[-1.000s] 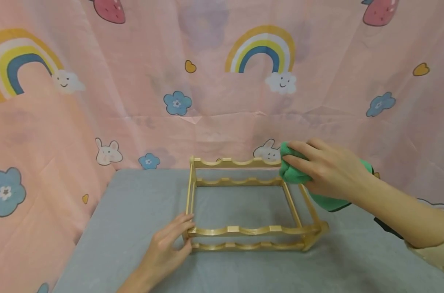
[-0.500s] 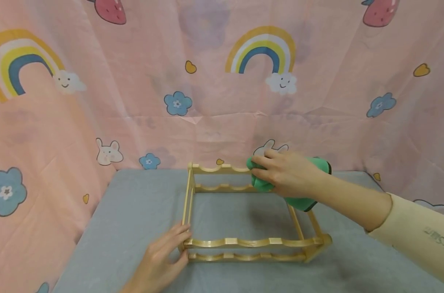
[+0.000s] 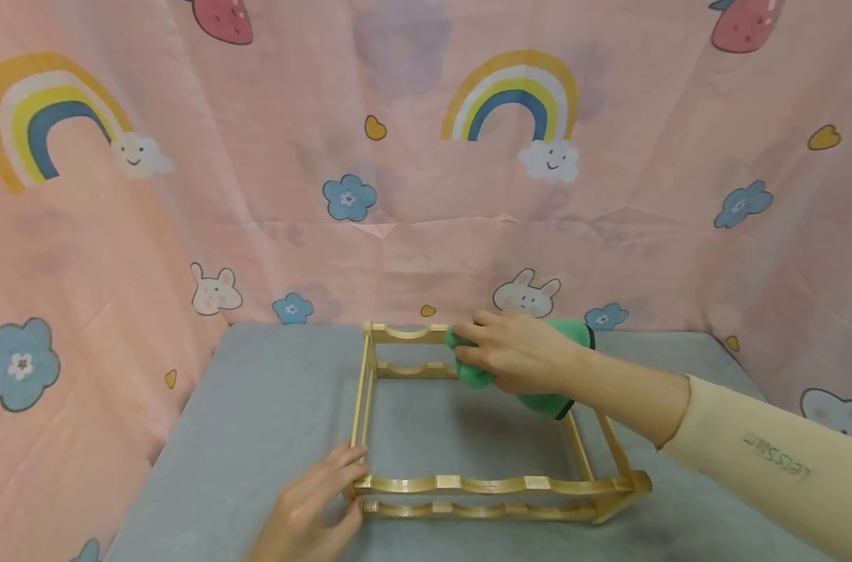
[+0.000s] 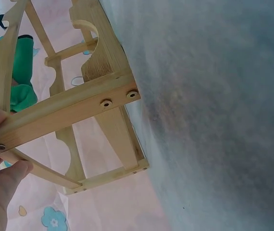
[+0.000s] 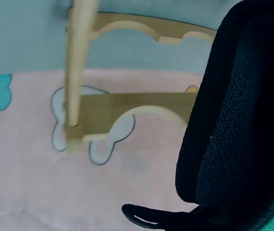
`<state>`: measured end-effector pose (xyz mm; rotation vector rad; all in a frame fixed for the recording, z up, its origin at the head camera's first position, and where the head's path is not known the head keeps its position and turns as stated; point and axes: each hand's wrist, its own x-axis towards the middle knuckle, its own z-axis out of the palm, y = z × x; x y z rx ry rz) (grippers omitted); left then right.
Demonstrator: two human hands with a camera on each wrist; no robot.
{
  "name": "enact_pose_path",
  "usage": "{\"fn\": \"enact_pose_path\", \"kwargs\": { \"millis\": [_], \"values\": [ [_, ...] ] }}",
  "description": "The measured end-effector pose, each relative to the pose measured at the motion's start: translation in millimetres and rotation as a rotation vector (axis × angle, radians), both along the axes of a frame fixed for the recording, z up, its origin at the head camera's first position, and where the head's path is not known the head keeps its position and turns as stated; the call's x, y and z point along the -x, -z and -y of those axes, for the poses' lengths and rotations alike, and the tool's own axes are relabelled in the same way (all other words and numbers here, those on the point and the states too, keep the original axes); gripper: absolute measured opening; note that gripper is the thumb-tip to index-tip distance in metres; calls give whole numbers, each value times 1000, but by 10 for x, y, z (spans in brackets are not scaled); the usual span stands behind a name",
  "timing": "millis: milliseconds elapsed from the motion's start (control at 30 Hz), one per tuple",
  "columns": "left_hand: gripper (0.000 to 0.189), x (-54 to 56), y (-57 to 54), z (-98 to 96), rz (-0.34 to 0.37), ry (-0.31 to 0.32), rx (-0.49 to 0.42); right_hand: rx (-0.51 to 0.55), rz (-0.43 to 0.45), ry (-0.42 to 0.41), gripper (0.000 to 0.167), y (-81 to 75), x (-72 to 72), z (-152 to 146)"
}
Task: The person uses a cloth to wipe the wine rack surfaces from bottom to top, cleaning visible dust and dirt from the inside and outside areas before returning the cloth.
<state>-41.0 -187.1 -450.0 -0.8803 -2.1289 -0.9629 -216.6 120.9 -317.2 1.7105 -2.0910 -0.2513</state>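
A light wooden rack with scalloped rails stands on the grey-blue surface in the head view. My left hand grips its near left corner, fingers over the upper part and thumb lower down. In the left wrist view that thumb presses on a wooden bar by the screw heads. My right hand holds a bunched green towel with a dark hem at the rack's upper back rail, covering that rail's right part. In the right wrist view the towel's dark, shadowed flap and a small loop hang in front of the rails.
A grey-blue cloth covers the table. Behind it and along the left hangs a pink curtain printed with rainbows, flowers and rabbits, close to the rack's back side.
My right hand has slid the towel leftward along the back rail from its right end. The rack appears lower in the head view, with my left hand still gripping its corner.
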Motion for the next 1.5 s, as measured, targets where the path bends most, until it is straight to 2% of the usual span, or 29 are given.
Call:
{"fn": "enact_pose_path", "kwargs": {
  "millis": [267,433,600,900,1100,1333,1500],
  "values": [
    [29,16,-24,10,13,16,13,-48,16,0,29,187,52,303],
    [29,34,-36,27,21,23,20,-64,37,7,26,370,116,527],
    [29,23,-17,54,28,18,22,-116,3,18,30,570,175,711],
    [28,17,-9,64,42,28,17,-211,-22,66,34,907,231,806],
    [29,-3,-20,78,64,38,-3,-229,33,130,35,1092,257,850],
    [31,11,-27,79,69,58,-11,-257,120,212,32,1127,264,785],
    [30,13,-24,85,80,78,-25,-287,123,229,27,1067,253,687]
  ]
}}
